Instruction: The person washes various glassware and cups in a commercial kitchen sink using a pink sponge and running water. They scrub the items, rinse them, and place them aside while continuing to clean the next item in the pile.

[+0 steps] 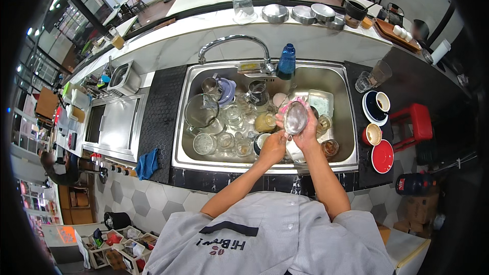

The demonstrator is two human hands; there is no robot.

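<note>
Over the right part of a stainless steel sink (pixel 237 167), a small round fine-mesh strainer (pixel 296 117) is held up in front of me. My right hand (pixel 310 131) cups it from behind and beside it, with something pink, perhaps a scrubbing pad, showing at the fingers. My left hand (pixel 273 148) pinches the strainer's lower edge or handle. Below and to the left, many glasses stand in the basin, with a large glass pitcher (pixel 201 111), a purple lid (pixel 227 91) and a jar of yellowish liquid (pixel 264 122). A translucent plastic container (pixel 321 103) lies behind my right hand.
A chrome faucet (pixel 235 38) arches over the sink's back edge beside a blue bottle (pixel 286 61). Cups with saucers, including a red saucer (pixel 382 156), stand on the right mat. A blue cloth (pixel 147 164) lies left. Round tins (pixel 275 13) line the ledge. People are in the background.
</note>
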